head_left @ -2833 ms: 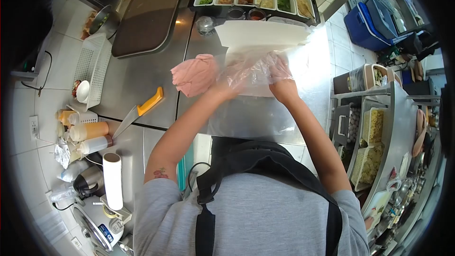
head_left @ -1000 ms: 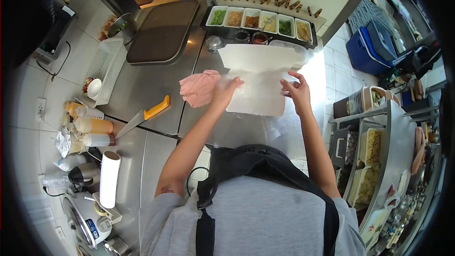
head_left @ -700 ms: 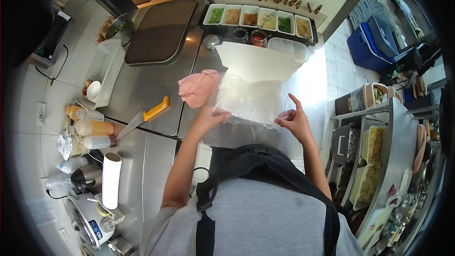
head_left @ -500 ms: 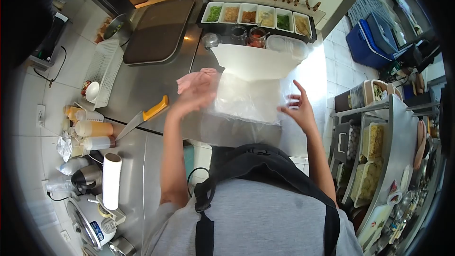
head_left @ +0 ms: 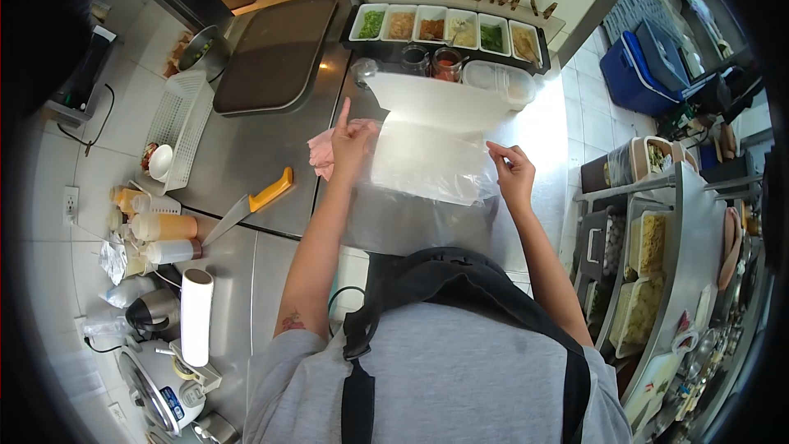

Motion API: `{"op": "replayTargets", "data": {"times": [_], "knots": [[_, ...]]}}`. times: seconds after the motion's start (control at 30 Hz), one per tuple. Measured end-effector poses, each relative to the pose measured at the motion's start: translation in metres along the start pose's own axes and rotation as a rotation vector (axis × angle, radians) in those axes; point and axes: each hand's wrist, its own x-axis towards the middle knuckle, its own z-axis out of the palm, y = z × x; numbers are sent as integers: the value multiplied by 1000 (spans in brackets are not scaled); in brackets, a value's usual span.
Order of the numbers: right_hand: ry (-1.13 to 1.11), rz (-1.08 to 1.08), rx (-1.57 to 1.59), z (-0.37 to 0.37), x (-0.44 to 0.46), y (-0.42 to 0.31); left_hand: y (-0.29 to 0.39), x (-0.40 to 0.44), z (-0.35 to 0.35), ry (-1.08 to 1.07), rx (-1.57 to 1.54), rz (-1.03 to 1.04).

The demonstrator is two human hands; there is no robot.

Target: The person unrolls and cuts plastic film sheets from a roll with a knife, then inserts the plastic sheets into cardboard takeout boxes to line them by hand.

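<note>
A white open box (head_left: 427, 152) with its lid flap (head_left: 440, 99) folded back lies on the steel counter before me. Clear plastic film (head_left: 460, 189) is spread over the box and hangs past its front edge. At the film's left edge my left hand (head_left: 352, 148) is closed, its index finger pointing up and its other fingers curled at the plastic. A crumpled pink cloth (head_left: 321, 152) lies just beside and under this hand. My right hand (head_left: 514, 177) pinches at the film's right edge, thumb and fingertips together.
Behind the box stand a rack of topping trays (head_left: 431, 26), glass jars (head_left: 447, 64) and a clear lidded container (head_left: 499, 82). To the left are a yellow-handled knife (head_left: 246, 207), a dark tray (head_left: 278, 53), squeeze bottles (head_left: 164, 226) and a white roll (head_left: 196, 316).
My left hand has risen and turned, its index finger now up. My right hand has gone from spread fingers to a pinch. The film's right side has shifted slightly.
</note>
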Motion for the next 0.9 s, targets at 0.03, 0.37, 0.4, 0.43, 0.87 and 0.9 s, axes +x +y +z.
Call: {"op": "replayTargets", "data": {"times": [0.03,0.37,0.4,0.43,0.87,0.9], "knots": [[-7,12,34,0,-2,-3,-1,1,-2,-1,-85,-13],[158,-474,-355,-7,-2,-72,81,-30,31,23,961,574],[-53,-499,-266,1,-3,-73,84,-37,40,-221,1009,582],[-216,-618,-312,10,-2,-80,84,-42,48,-466,1047,587],[-687,-701,-915,54,41,-4,12,-17,49,-643,1463,476],[-744,-703,-893,46,44,-6,14,-13,45,-680,1408,479]]}}
